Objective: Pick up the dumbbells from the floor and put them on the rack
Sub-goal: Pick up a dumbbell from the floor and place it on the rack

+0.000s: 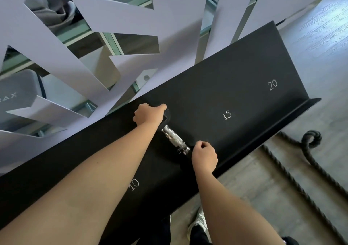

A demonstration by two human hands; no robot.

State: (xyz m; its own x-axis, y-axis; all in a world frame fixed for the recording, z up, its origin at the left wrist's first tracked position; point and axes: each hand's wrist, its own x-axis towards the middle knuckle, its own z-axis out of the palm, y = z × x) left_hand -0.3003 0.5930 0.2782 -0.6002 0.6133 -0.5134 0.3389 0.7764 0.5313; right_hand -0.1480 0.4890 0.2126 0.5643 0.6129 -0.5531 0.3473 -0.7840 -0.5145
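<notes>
A black dumbbell with a silver knurled handle [174,138] lies across the black rack shelf [244,86], between the white marks 10 and 15. My left hand [148,115] is closed over its far head, near the back of the shelf. My right hand [204,155] covers the near head at the shelf's front lip. Both heads are mostly hidden under my hands; only the handle shows plainly. The spots marked 15 and 20 hold nothing.
A white panel wall with angular mirrored cut-outs [113,28] rises right behind the rack. A thick black battle rope [310,139] lies on the grey floor to the right of the rack. My shoe [199,222] stands on the floor below the shelf's front edge.
</notes>
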